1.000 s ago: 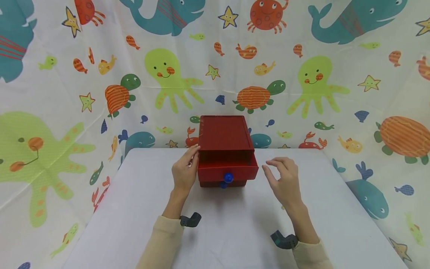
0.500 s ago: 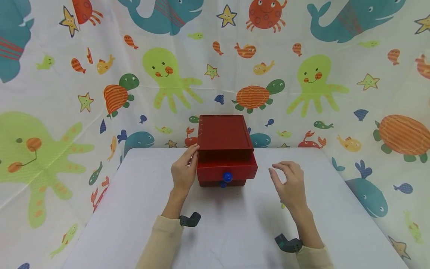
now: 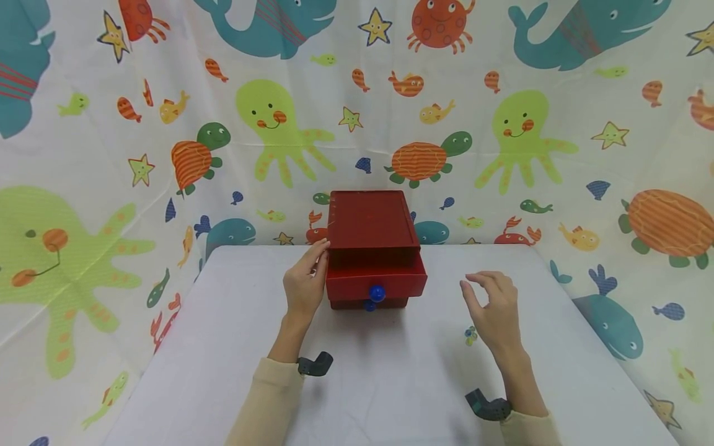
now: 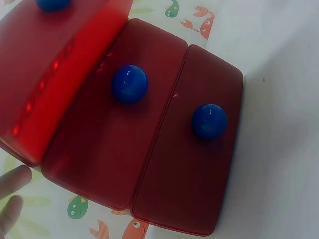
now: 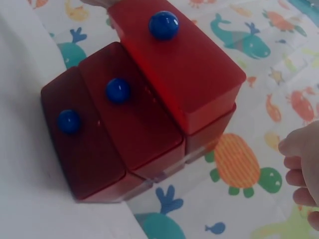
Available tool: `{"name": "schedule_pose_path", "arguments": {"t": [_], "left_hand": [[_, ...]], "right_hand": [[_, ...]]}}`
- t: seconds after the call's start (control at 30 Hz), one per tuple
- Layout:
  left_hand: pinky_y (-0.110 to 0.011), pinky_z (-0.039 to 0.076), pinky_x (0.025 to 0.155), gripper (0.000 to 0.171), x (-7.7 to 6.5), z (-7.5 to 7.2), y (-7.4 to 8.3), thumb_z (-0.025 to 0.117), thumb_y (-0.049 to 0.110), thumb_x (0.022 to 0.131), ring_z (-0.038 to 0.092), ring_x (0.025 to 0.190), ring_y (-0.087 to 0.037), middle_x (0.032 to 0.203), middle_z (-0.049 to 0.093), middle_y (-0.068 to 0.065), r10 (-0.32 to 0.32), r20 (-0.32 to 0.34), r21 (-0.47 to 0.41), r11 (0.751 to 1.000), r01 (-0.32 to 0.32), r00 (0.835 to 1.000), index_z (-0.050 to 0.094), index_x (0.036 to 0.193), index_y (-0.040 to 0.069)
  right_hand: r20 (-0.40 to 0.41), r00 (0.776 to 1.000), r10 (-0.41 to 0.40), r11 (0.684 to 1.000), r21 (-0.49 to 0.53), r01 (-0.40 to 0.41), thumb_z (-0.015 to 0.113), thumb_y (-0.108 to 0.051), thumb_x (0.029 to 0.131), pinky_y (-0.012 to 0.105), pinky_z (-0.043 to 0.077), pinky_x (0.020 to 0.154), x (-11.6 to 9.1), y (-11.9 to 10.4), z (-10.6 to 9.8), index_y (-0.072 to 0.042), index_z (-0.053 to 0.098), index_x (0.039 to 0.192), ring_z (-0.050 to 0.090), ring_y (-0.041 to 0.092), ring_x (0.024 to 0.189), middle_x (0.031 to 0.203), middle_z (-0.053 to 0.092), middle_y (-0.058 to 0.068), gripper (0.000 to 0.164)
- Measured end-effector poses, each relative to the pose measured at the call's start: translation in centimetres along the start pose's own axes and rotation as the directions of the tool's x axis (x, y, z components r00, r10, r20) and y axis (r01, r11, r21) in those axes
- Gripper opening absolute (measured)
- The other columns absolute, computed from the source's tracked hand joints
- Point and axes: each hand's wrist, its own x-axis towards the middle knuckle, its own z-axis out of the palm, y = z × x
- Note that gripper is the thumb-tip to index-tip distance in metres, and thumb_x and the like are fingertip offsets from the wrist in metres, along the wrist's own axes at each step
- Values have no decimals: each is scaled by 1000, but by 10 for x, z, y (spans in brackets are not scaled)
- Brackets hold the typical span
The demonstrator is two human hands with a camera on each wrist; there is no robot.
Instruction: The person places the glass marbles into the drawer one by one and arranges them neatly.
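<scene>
A small red chest of drawers [image 3: 372,218] stands at the far middle of the table. Its top drawer [image 3: 348,287] is pulled out, while the middle drawer [image 4: 102,124] and bottom drawer [image 4: 182,149] are pushed in. Each has a round blue knob [image 5: 163,25]. My left hand [image 3: 304,285] rests its fingertips against the chest's left side near the upper front corner. Off to the right, my right hand [image 3: 496,310] hovers above the table, holding nothing, with thumb and fingers bent apart. How far the drawer's inside is filled cannot be seen.
A small green, yellow and blue thing [image 3: 471,336] lies on the white table [image 3: 385,384], left of my right wrist; its kind is unclear. Behind the table hangs a cloth [image 3: 357,68] printed with sea animals. Each wrist wears a black camera band [image 3: 316,364].
My right hand has moved away from the drawer to the right and slightly toward me, uncovering the small coloured thing. The left hand and the drawer have stayed put.
</scene>
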Motion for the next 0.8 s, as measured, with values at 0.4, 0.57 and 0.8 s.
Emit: {"name": "schedule_pose_path", "arguments": {"t": [0.4,0.57,0.8], "left_hand": [[-33,62,73,27,-1,0,-1,64,15,98,74,104,-22,124,73,-7,-21,18,-3,1000,21,1000,72,124,8],[-33,62,71,27,-1,1,-1,66,11,97,74,103,-22,123,73,-7,-2,-3,-7,1000,2,1000,72,123,9],[-33,62,70,27,-1,2,-2,66,10,96,74,103,-22,123,73,-6,-1,-12,-14,1000,1,1000,72,123,9]], "right_hand": [[21,999,50,999,-23,-49,78,0,82,38,37,78,-8,9,-1,5,70,99,57,34,91,96,66,20,20],[28,997,73,997,-28,-72,78,-1,82,37,36,77,-14,14,2,4,71,99,57,32,90,96,66,19,19],[33,997,76,997,-28,-75,78,-1,82,36,35,76,-21,18,3,4,70,98,56,32,88,96,67,19,19]]}}
